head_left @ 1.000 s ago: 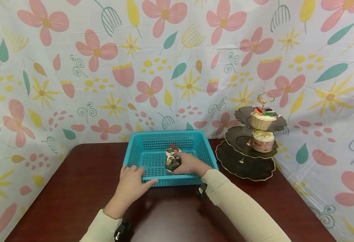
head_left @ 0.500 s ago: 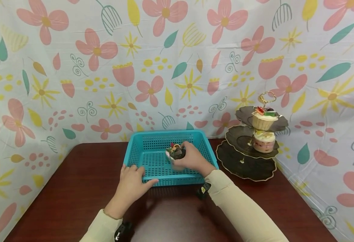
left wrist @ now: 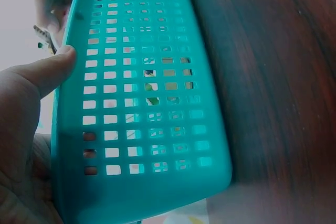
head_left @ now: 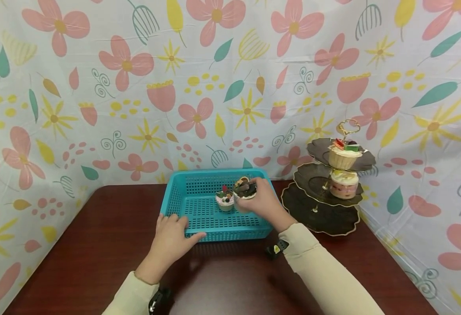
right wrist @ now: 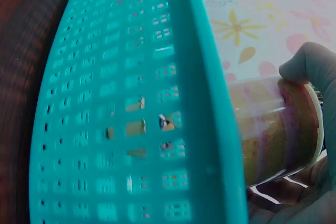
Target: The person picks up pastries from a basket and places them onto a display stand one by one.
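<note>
My right hand (head_left: 259,199) grips a cake cup (head_left: 243,197) with dark pieces and a golden ring on top. In the right wrist view its clear side shows yellow and pinkish layers, and the cup (right wrist: 278,129) is just above the rim of the turquoise basket (right wrist: 212,98). A small cupcake (head_left: 225,202) with white-pink cream, a red berry and green leaves sits in the basket (head_left: 175,227), left of the held cup. My left hand (head_left: 171,238) holds the basket's front left corner, its thumb (left wrist: 52,69) against the rim in the left wrist view.
At the right stands a three-tier dark stand (head_left: 318,212) with gold edges. A fruit-topped cupcake (head_left: 342,157) is on its top tier, a layered cake cup (head_left: 343,186) on its middle one. Patterned cloth (head_left: 198,87) hangs behind the dark red table (head_left: 222,280).
My right hand has lifted the cake cup and moved it rightward and back past the small cupcake, which now shows fully. My left hand stays on the basket corner.
</note>
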Demonstrator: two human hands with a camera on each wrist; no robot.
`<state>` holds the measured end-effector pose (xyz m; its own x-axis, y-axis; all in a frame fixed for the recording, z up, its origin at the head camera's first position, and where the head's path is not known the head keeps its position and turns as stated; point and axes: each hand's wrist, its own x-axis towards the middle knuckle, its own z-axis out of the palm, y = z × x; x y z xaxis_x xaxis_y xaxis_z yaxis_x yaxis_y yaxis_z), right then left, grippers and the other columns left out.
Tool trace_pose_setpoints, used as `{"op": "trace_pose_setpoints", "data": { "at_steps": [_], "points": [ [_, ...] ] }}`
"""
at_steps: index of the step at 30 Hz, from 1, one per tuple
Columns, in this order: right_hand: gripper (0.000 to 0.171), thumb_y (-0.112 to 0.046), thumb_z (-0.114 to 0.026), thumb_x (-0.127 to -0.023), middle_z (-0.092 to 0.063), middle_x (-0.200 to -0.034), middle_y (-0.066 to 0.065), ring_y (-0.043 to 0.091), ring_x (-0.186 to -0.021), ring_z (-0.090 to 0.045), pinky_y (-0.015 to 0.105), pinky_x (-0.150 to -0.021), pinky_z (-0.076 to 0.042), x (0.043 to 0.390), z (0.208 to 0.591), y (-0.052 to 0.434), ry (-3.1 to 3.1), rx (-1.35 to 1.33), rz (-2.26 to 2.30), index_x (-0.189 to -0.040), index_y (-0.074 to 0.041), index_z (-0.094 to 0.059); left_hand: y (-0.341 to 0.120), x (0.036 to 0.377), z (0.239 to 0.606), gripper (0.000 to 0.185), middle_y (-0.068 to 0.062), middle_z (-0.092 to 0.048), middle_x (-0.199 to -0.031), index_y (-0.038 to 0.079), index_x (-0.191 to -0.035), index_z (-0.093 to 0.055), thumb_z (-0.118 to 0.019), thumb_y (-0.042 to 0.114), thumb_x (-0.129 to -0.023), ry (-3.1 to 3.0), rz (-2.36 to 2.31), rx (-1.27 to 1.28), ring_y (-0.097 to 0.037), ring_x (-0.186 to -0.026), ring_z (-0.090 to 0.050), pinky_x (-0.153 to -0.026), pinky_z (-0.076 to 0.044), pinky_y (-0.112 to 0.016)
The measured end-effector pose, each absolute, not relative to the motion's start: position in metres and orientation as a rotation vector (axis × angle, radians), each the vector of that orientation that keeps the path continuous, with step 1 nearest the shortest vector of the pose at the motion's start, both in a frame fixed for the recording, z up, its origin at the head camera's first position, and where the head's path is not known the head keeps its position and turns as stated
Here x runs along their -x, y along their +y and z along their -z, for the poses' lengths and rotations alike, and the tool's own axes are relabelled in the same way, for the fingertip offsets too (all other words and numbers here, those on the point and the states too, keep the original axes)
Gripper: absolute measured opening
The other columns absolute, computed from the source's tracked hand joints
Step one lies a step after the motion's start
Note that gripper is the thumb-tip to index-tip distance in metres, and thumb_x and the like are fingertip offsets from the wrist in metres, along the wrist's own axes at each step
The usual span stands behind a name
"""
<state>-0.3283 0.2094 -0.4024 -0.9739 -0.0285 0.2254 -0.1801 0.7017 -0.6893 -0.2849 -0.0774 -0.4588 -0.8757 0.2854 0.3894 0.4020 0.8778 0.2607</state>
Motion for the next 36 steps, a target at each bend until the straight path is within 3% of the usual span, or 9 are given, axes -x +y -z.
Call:
{"op": "trace_pose_setpoints", "data": {
  "at_steps": [17,26,36],
  "points": [
    [0.081,-0.045,-0.078,-0.084,-0.046,-0.136,0.025,0.039,-0.119,-0.052,0.053,-0.093,-0.051,0.311,0.381,0.268,-2.668,-0.04,-1.066,-0.14,0.004,-0.046,-0.077,0.283,0.459,0.054,-0.003,-0.053,-0.083,0.011,-0.087,-0.062,-0.074,0.063,-0.082,-2.716,0.488,0.507,-0.03,-0.089,-0.055,-0.109,-0.027,-0.072],
    [0.085,-0.051,-0.075,-0.085,-0.045,-0.132,0.03,0.042,-0.114,-0.051,0.056,-0.09,-0.048,0.306,0.368,0.294,-2.631,0.099,-0.967,-0.139,0.006,-0.044,-0.078,0.285,0.459,0.055,-0.004,-0.055,-0.085,0.01,-0.089,-0.064,-0.073,0.064,-0.082,-2.724,0.479,0.492,-0.032,-0.092,-0.056,-0.11,-0.026,-0.072],
    [0.079,-0.046,-0.072,-0.089,-0.051,-0.13,0.031,0.044,-0.114,-0.054,0.056,-0.089,-0.049,0.302,0.361,0.319,-2.635,0.122,-0.98,-0.137,0.011,-0.044,-0.078,0.285,0.46,0.055,-0.004,-0.055,-0.085,0.011,-0.089,-0.063,-0.073,0.064,-0.082,-2.724,0.48,0.493,-0.03,-0.092,-0.055,-0.11,-0.026,-0.071]
  ]
}}
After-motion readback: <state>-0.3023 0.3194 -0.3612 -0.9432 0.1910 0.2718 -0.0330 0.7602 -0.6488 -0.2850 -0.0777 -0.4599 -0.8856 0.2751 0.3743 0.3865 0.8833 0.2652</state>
